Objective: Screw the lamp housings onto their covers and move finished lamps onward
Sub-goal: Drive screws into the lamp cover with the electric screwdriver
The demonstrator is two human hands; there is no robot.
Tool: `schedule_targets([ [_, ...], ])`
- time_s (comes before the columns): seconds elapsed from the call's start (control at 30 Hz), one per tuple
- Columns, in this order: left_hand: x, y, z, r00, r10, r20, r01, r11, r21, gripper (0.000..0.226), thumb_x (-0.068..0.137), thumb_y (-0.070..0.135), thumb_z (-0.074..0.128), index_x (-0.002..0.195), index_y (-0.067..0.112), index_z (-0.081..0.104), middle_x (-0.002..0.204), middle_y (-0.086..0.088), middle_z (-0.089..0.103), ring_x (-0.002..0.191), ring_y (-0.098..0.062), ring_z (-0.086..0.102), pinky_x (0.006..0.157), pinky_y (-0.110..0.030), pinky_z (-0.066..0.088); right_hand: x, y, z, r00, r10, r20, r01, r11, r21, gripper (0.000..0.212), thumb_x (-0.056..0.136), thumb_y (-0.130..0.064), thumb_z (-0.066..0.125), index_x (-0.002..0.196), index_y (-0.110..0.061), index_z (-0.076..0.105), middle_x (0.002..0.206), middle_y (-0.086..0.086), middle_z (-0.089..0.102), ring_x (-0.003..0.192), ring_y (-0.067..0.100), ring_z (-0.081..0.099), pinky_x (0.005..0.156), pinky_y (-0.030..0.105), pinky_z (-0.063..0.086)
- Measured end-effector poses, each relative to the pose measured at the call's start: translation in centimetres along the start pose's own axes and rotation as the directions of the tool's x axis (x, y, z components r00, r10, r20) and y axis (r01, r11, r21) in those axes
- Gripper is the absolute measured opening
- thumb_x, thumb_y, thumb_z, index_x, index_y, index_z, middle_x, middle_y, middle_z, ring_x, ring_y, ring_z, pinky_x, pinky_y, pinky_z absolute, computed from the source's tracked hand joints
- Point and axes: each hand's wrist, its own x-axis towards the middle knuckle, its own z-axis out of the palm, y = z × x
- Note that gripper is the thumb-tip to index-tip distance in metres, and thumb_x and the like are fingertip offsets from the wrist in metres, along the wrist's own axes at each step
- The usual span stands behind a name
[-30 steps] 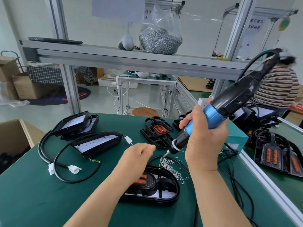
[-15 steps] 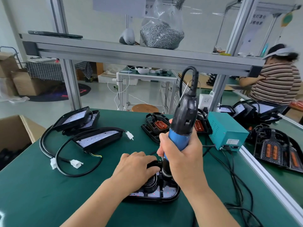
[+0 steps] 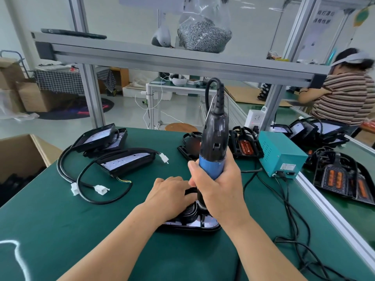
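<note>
Swung up from its slant of a second ago, the electric screwdriver (image 3: 214, 142) now stands nearly upright at the middle of the frame; its bit end points down at the lamp (image 3: 190, 227) and is hidden behind the fingers. Half a second ago it already stood so, and it has barely shifted since. The right grip (image 3: 218, 189) is clamped round the blue lower barrel, thumb on the barrel's left side; the cord loops off the top. The left grip (image 3: 170, 194) has dropped from its raised pinch onto the lamp's black housing and lies there knuckles up; its fingertips are behind the right grip, so whether they hook the housing or only press on it I cannot tell. The lamp lies flat on the green bench (image 3: 60, 230) at lower centre, under both grips; only its near rim and pale face show.

Left of centre lie two cabled lamps (image 3: 121, 162), one behind the other; their black cables curl toward the near left and end in white plugs (image 3: 100, 188). Behind the screwdriver, black housings (image 3: 244, 144) with orange inserts sit near the bench's far edge; a teal box (image 3: 282, 155) stands just right of them, cables trailing from its front to the lower right. Across the top of the frame runs a shelf (image 3: 142, 57) bearing a clear bag of screws (image 3: 204, 35); a cardboard box (image 3: 20, 151) sits at the left edge; a person (image 3: 345, 98) in a striped shirt is at the upper right.
</note>
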Motion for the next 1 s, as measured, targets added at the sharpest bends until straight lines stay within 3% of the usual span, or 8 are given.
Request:
schedule_targets([
  [0.13,0.2,-0.2,0.2,1.0,0.007,0.003,-0.007,1.0,0.009,0.033,0.081,0.051,0.023,0.096,0.038,0.049,0.097,0.007,0.06,0.09,-0.016,0.047,0.09,-0.036,0.033,0.0,0.0,0.1,1.0,0.002,0.022,-0.002,1.0,-0.003,0.021,0.076,-0.034,0.072,0.086,-0.028,0.055,0.073,0.011,0.057,0.068,0.042,0.056,0.068,0.053,0.056],
  [0.27,0.1,0.1,-0.2,0.999,0.033,0.007,-0.034,0.996,0.086,0.035,0.08,0.043,0.015,0.093,0.032,0.046,0.087,0.011,0.051,0.082,-0.017,0.043,0.075,-0.034,0.027,-0.1,0.2,0.3,0.995,-0.016,0.101,0.014,1.0,0.016,0.02,0.076,-0.032,0.073,0.085,-0.037,0.056,0.07,-0.006,0.058,0.064,0.03,0.059,0.063,0.03,0.053],
  [0.4,0.2,0.3,-0.3,0.997,0.045,-0.066,-0.041,0.998,0.057,0.012,0.086,0.024,0.034,0.077,0.031,0.036,0.081,0.01,0.05,0.082,-0.019,0.047,0.072,-0.034,0.037,-0.2,0.4,0.8,0.982,-0.071,0.178,0.072,0.997,-0.002,0.025,0.078,-0.028,0.073,0.087,-0.043,0.055,0.066,-0.011,0.06,0.062,0.011,0.059,0.067,0.018,0.05],
  [0.63,-0.3,0.6,-0.5,0.997,0.036,-0.064,-0.033,0.999,0.042,0.015,0.086,0.026,0.036,0.072,0.03,0.033,0.074,0.012,0.046,0.075,-0.016,0.043,0.073,-0.032,0.028,-0.3,0.5,0.7,0.987,-0.047,0.155,0.045,0.999,0.018,0.021,0.077,-0.03,0.073,0.083,-0.041,0.056,0.066,-0.004,0.059,0.061,0.014,0.057,0.065,0.02,0.05],
  [0.87,-1.3,1.5,-1.2,0.99,-0.019,-0.141,0.002,0.993,-0.122,0.033,0.086,0.012,0.046,0.063,0.029,0.028,0.07,0.009,0.038,0.084,-0.023,0.053,0.074,-0.037,0.044,-0.5,0.6,1.2,0.982,-0.039,0.184,0.039,0.999,0.001,0.021,0.077,-0.032,0.073,0.086,-0.039,0.056,0.065,-0.007,0.06,0.062,0.014,0.058,0.064,0.02,0.049],
  [1.0,-1.4,1.6,-1.3,0.991,0.007,-0.136,-0.003,1.0,0.023,0.031,0.087,0.015,0.042,0.065,0.029,0.026,0.069,0.01,0.037,0.067,-0.013,0.039,0.07,-0.031,0.033,-0.7,0.7,1.1,0.985,-0.013,0.169,0.013,1.0,0.005,0.019,0.075,-0.034,0.072,0.086,-0.036,0.056,0.066,-0.003,0.061,0.062,0.015,0.059,0.064,0.02,0.05],
])
